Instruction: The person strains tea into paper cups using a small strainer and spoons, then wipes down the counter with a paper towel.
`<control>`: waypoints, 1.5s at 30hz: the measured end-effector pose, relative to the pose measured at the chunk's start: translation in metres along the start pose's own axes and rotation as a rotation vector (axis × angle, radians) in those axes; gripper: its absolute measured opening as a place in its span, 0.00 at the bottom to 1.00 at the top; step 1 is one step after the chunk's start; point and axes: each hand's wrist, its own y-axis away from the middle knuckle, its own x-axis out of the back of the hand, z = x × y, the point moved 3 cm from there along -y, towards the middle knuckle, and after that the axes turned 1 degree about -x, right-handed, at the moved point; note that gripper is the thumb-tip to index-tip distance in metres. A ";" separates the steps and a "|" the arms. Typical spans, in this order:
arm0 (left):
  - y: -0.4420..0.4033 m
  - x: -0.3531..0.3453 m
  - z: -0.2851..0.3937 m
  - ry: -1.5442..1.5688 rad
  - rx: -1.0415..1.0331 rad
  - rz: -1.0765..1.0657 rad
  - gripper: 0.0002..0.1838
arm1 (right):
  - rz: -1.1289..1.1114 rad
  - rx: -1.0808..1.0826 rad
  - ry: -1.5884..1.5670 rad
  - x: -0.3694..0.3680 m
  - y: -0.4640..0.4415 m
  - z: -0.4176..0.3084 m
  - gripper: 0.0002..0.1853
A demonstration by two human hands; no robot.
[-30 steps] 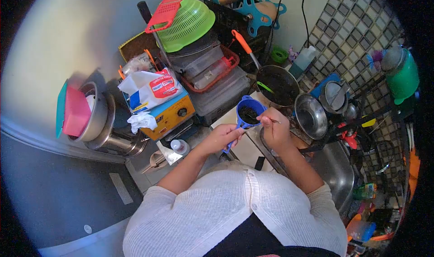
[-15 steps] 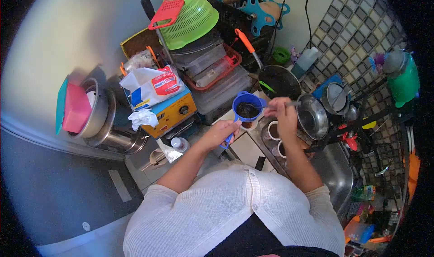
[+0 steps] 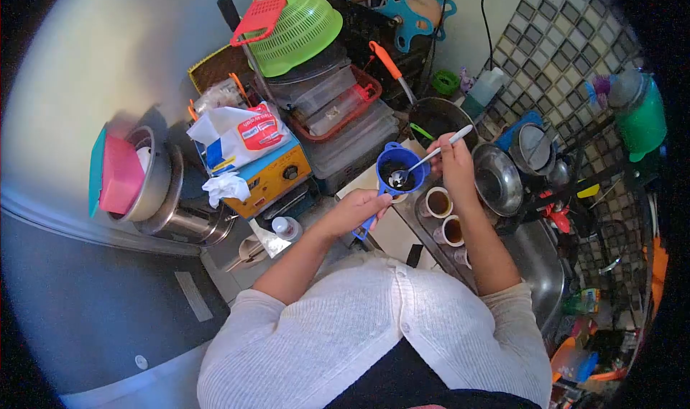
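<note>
My left hand [image 3: 357, 211] grips the handle of a blue strainer [image 3: 392, 148], holding it over the counter edge. Dark, wet-looking matter lies in the strainer's bowl. A metal spoon [image 3: 430, 155] is in my right hand [image 3: 453, 163], its fingers pinching the handle and its tip down in the strainer. Just below my right hand stand a cup of brown liquid [image 3: 438, 203] and a second such cup [image 3: 452, 231]. Part of another cup [image 3: 463, 256] shows beside my forearm. A pale rim peeks out under the strainer, mostly hidden.
A dark pan [image 3: 445, 118] with an orange handle sits behind the strainer. To the right are a metal bowl [image 3: 497, 180] and a steel sink [image 3: 535, 258]. A yellow appliance [image 3: 277, 179] carrying a plastic packet stands left, near stacked containers [image 3: 352, 139] and a green colander [image 3: 305, 31].
My right hand has moved up slightly and tilted the spoon, so its tip now shows in the strainer. The strainer has shifted a little to the right. More of the cups is visible.
</note>
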 end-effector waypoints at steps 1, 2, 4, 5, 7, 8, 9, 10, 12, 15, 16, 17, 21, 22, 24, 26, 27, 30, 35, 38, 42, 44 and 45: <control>0.001 0.001 0.002 -0.002 0.001 -0.002 0.23 | 0.015 0.005 0.032 -0.003 0.002 -0.006 0.10; 0.003 0.002 0.006 0.023 0.001 0.005 0.22 | 0.030 0.010 0.064 -0.005 0.004 -0.011 0.09; 0.006 0.003 0.016 0.047 0.003 0.015 0.22 | -0.031 -0.035 0.038 -0.003 0.002 -0.015 0.09; 0.007 0.003 0.022 0.048 0.005 0.023 0.22 | -0.094 -0.083 0.014 -0.005 0.001 -0.016 0.10; 0.006 0.008 0.021 0.030 0.016 -0.010 0.22 | -0.160 -0.122 0.033 -0.009 0.001 -0.022 0.12; 0.006 0.008 0.022 0.030 0.015 -0.010 0.22 | -0.223 -0.156 0.053 -0.012 0.000 -0.023 0.14; 0.005 0.006 0.023 0.022 0.032 -0.028 0.23 | -0.203 -0.161 0.119 -0.012 -0.002 -0.020 0.15; 0.004 0.004 0.024 0.014 0.048 -0.046 0.23 | -0.203 -0.159 0.120 -0.011 -0.004 -0.021 0.15; 0.002 0.002 0.024 0.009 0.022 -0.077 0.23 | -0.301 -0.225 0.190 -0.011 -0.008 -0.019 0.14; 0.004 0.002 0.026 -0.001 0.010 -0.104 0.23 | -0.363 -0.242 0.212 -0.013 -0.012 -0.015 0.12; 0.004 0.002 0.027 -0.008 0.020 -0.099 0.23 | -0.363 -0.243 0.212 -0.013 -0.013 -0.016 0.12; 0.004 0.003 0.026 -0.008 0.020 -0.099 0.23 | -0.392 -0.252 0.240 -0.014 -0.013 -0.016 0.11; 0.000 0.003 0.016 0.003 0.022 -0.092 0.23 | -0.407 -0.124 0.306 -0.017 -0.014 -0.016 0.09; -0.001 0.002 0.014 0.027 0.024 -0.087 0.23 | -0.405 -0.124 0.306 -0.017 -0.014 -0.013 0.09; -0.003 0.002 0.010 0.028 0.032 -0.078 0.23 | -0.394 -0.070 0.198 -0.017 -0.014 -0.005 0.07; -0.004 0.001 0.007 0.030 0.042 -0.067 0.23 | -0.388 -0.066 0.209 -0.016 -0.015 0.002 0.07; -0.004 0.002 0.005 0.022 0.050 -0.067 0.23 | -0.387 -0.060 0.218 -0.015 -0.016 0.006 0.07; -0.005 0.000 0.003 0.025 0.042 -0.059 0.23 | -0.386 -0.019 0.215 -0.014 -0.018 0.014 0.07; -0.005 -0.001 0.009 0.036 0.031 -0.045 0.22 | -0.371 -0.033 0.214 -0.015 -0.019 0.017 0.07; -0.006 0.002 0.012 0.026 0.056 -0.036 0.23 | -0.375 -0.024 0.203 -0.014 -0.019 0.019 0.07; -0.011 0.009 0.012 0.005 0.090 -0.032 0.24 | -0.343 -0.234 0.223 -0.014 -0.006 -0.003 0.10; -0.013 0.010 0.013 -0.024 0.052 -0.041 0.24 | -0.331 -0.129 0.157 -0.015 -0.009 0.018 0.10; -0.013 0.009 0.015 -0.057 0.044 -0.047 0.23 | -0.315 -0.025 0.091 -0.016 -0.010 0.017 0.11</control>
